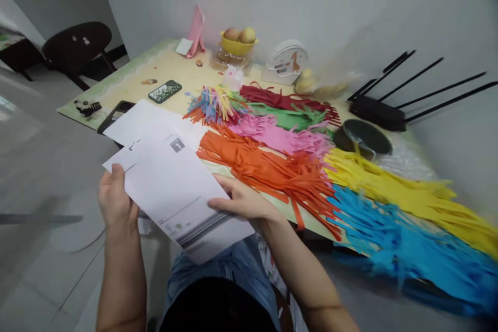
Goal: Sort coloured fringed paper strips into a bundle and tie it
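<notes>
A printed sheet of paper [167,181] is held tilted over my lap, at the table's near edge. My left hand [116,194] grips its left edge, thumb on top. On its right edge is my right hand [237,197], thumb on the printed face and fingers partly hidden beneath. Another white sheet [140,119] shows behind the printed one; whether a hand holds it too, I cannot tell. Just beyond my right hand lies fringed orange paper [249,158]. Fringed pink paper [276,132] and a multicoloured fringed bundle [213,106] lie behind that.
Blue [412,244] and yellow fringed paper [408,187] overhang the table's right side. A black router [377,111] with raised antennas stands near a dark round container [361,137]. Farther back are a yellow fruit bowl [238,45], a pink stand [196,33] and a phone [165,92].
</notes>
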Demonstrator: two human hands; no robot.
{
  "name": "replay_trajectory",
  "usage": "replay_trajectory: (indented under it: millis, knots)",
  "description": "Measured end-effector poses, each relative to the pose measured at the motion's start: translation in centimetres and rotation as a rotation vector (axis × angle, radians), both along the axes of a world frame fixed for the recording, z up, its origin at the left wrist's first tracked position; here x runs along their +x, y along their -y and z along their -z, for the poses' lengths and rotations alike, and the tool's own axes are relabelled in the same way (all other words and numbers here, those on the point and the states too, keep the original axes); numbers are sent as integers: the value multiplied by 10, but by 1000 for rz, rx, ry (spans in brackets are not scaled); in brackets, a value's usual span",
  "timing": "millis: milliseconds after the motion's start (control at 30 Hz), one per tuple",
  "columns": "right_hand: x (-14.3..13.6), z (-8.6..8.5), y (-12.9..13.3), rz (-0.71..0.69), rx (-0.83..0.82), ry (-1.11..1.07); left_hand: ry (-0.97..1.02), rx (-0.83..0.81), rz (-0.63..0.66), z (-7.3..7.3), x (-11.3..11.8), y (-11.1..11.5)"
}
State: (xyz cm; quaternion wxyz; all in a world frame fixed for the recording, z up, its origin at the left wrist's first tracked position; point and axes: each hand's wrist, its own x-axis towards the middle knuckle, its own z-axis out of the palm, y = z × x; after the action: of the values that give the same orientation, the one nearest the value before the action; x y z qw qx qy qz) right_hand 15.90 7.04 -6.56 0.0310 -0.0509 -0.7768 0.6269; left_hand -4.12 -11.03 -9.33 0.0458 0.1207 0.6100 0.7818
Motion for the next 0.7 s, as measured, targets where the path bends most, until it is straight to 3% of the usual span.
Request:
replay_trajectory:
  millis: [100,167,200,267,367,467,533,600,700]
  knots:
    - [-20,-45,1,183,388,-36,-8,-13,114,6,-18,-10]
    - [-43,-69,7,323,702,-55,-44,-57,101,13,-20,-16]
    - [-58,-76,9,341,832,-48,-66,-82,71,19,-20,-18]
    - [-90,-78,7,252,1001,-16,-120,-133,7,32,-20,-22]
    - [-142,-65,-27,133,1082,22,-243,-248,-82,52,-21,-26]
    - [-187,-47,-95,476,1092,129,-486,-420,-121,61,-20,-32]
    - [-207,-31,-141,584,1049,274,-671,-533,-60,61,-16,-38]
    - [-218,-9,-173,561,992,430,-805,-626,36,61,-11,-45]
    - [-222,31,-192,500,927,521,-919,-731,163,64,-5,-53]
